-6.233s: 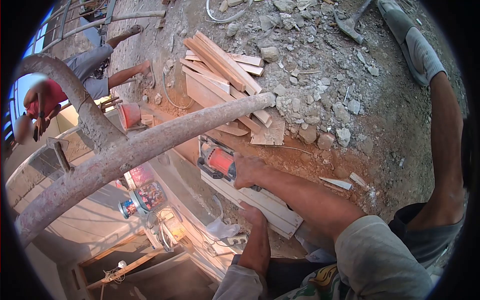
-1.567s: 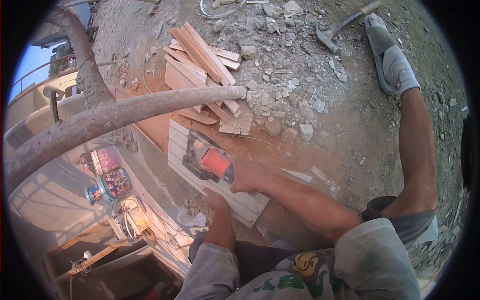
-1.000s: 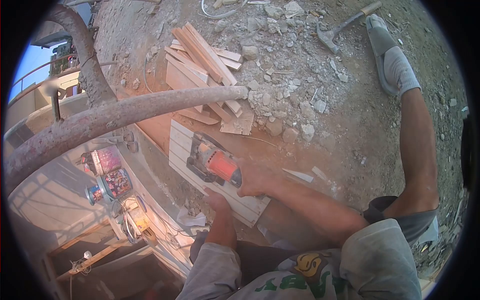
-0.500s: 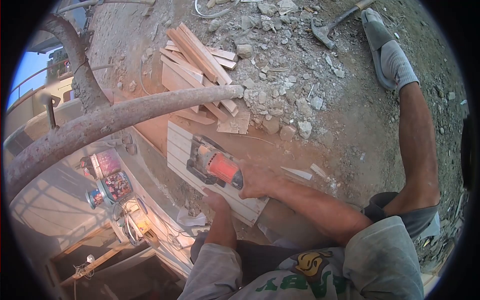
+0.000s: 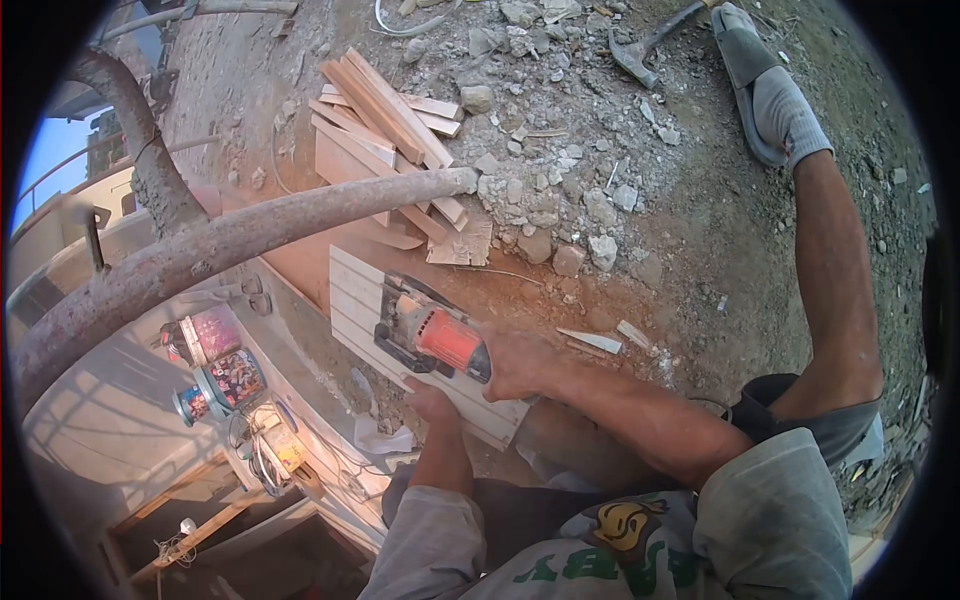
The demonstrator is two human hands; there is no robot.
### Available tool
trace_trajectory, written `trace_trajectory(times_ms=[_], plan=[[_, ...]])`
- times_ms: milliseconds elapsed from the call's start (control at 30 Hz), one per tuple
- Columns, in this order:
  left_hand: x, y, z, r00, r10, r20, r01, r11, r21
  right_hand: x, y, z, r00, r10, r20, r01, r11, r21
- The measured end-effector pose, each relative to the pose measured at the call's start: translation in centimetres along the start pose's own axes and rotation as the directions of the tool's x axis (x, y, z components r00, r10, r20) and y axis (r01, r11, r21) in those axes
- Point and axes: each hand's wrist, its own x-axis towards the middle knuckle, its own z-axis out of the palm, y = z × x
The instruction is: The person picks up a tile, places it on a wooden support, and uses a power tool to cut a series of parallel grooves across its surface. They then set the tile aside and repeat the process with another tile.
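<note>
The right hand's fingers look mostly closed around the red power tool

Green lettering on the grey shirt shows a B, the rest unclear

Can't see underside of red power tool, nor rear grip inside right hand. Can't tell how left hand grips board; fingers partly hidden. Lose part of wood stack behind pipe, plus hammer handle end past top edge. Can't read patterned tub; too small.
</note>
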Motion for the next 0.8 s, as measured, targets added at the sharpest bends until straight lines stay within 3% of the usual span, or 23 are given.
trace_trajectory(times_ms=[300,600,800], plan=[[-2.9,3.1,-0.7,0.998,-0.055,-0.034,0.058,0.994,0.087,-1.4,-0.2,-0.9,0.999,-0.005,0.044,0.006,1.0,-0.026],[-1.7,2.1,-0.1,0.992,-0.09,-0.087,0.096,0.993,0.07,-2.2,0.2,-0.9,0.998,0.015,0.064,-0.012,0.999,-0.039],[-2.4,2.7,-0.4,0.996,-0.076,-0.044,0.077,0.996,0.034,-2.8,0.2,-1.1,0.996,0.03,0.08,-0.028,0.999,-0.029]])
